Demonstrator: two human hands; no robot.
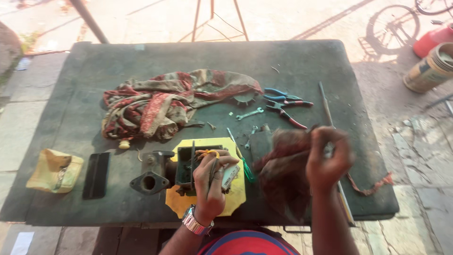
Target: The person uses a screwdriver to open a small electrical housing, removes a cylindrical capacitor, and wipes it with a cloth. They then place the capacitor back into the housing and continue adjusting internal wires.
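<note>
My left hand (211, 180) rests on a dark metal engine part (163, 171) that sits partly on a yellow octagonal board (233, 194); its fingers hold thin tools, one with an orange grip, against the part's open box. My right hand (326, 158) is raised and blurred, gripping a dark reddish rag (283, 170) that hangs down over the table's front. A green-handled screwdriver (244, 165) lies just right of the part.
A dark worktable (94, 71) carries a crumpled red patterned cloth (165, 101), blue and red pliers (285, 104), a small spanner (249, 114), a long rod (325, 104), a black flat case (96, 174) and a yellowish pouch (54, 170). A tin and red container stand on the ground at right.
</note>
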